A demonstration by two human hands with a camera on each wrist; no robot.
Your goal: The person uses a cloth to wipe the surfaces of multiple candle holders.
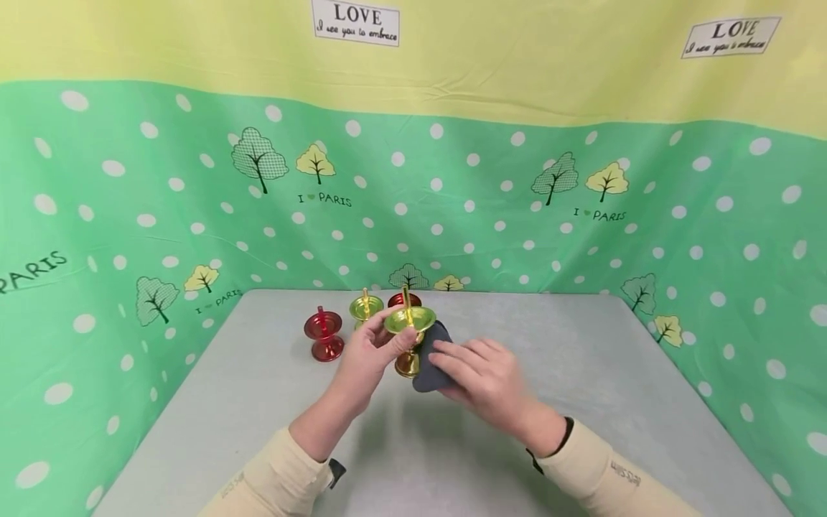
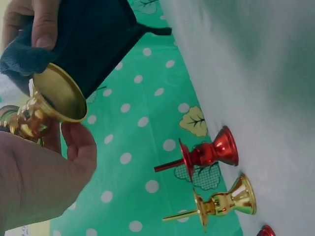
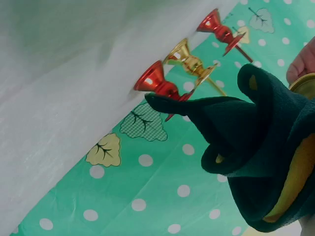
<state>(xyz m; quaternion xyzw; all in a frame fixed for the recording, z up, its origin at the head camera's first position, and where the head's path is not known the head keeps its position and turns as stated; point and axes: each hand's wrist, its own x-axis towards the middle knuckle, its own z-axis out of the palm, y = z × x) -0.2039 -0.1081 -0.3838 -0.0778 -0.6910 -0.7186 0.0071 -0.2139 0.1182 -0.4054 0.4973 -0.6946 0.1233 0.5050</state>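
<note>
My left hand (image 1: 363, 362) grips a shiny gold candle holder (image 1: 410, 320) by its stem, above the grey table. It has a shallow dish on top with an upright spike. In the left wrist view, the hollow base of this candle holder (image 2: 61, 93) faces the camera. My right hand (image 1: 494, 380) holds a folded dark cloth (image 1: 431, 368) against the holder's right side. The left wrist view shows the cloth (image 2: 91, 46) touching the base's rim, with the right thumb over it. Much of the right hand is hidden by the cloth (image 3: 266, 128) in the right wrist view.
On the table (image 1: 258, 402), a red candle holder (image 1: 323, 327) stands to the left. A second gold one (image 1: 365, 309) and another red one (image 1: 404, 299) stand farther back, partly hidden. A green and yellow printed curtain (image 1: 439, 187) surrounds the table's back and sides.
</note>
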